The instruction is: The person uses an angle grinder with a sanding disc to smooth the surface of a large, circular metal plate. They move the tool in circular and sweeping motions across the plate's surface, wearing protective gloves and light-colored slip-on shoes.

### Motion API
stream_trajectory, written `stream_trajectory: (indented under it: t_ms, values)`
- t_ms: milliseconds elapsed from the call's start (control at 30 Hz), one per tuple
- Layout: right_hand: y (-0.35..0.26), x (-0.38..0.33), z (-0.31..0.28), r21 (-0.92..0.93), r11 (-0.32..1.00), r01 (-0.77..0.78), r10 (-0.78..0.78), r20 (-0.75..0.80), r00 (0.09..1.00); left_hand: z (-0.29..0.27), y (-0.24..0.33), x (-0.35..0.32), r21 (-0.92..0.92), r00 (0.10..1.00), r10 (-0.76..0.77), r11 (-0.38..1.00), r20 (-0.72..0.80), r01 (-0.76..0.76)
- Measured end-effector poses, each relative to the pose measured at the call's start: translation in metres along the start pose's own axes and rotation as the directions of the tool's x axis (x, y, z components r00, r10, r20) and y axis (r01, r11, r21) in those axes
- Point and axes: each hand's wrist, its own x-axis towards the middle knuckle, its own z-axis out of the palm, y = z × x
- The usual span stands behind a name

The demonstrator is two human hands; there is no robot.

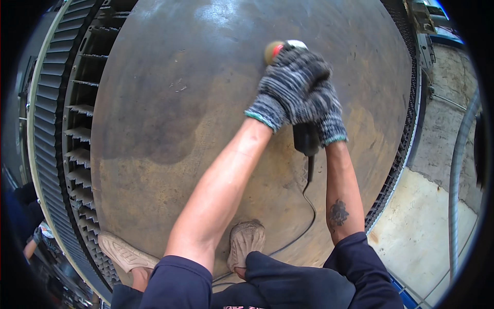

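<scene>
Both my hands wear grey-and-black knit gloves and are wrapped round a corded angle grinder [306, 139]. My left hand [289, 85] lies over its front part, close to the disc. Just behind it, my right hand [324, 105] grips the body, its fingers partly hidden by the left hand. The tan, round disc [272, 52] shows past my left glove, with a bit of red and white beside it, at the surface of a large brownish metal plate [170, 123]. From the grinder's dark rear end a black cord [312, 203] curves back toward my feet.
My beige shoes [247, 239] stand on the plate. Along its left runs a bed of jagged metal slats [80, 134] beside a ribbed grey cover [49, 129]. A grey hose [457, 180] hangs over the concrete floor [422, 211] at right. Another person's arm [31, 248] shows far left.
</scene>
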Motion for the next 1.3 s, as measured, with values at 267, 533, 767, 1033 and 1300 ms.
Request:
stream_trajectory:
  t_ms: [267,533,767,1033,1300]
  values:
    - [0.047,0.026,-0.017,0.096,0.995,-0.032,0.023,0.085,0.996,0.028,-0.001,0.034,-0.031,0.991,0.031,0.999,0.131,-0.027]
    - [-0.041,-0.022,0.019,-0.024,0.998,0.055,-0.055,-0.001,0.998,-0.031,0.014,-0.026,0.034,0.998,0.045,0.998,-0.045,-0.044]
    - [0.107,-0.107,0.038,0.233,0.971,-0.061,0.089,-0.111,0.99,0.066,0.064,-0.058,-0.165,0.994,0.074,0.984,0.082,-0.06]
    - [0.079,-0.033,-0.001,-0.064,0.998,0.016,-0.018,-0.032,0.999,0.055,0.026,0.002,-0.058,0.982,0.061,0.997,0.176,-0.052]
    - [0.035,-0.05,-0.038,0.131,0.881,-0.454,0.464,-0.052,0.884,0.034,0.095,-0.084,-0.041,0.955,-0.277,0.958,0.11,0.283]
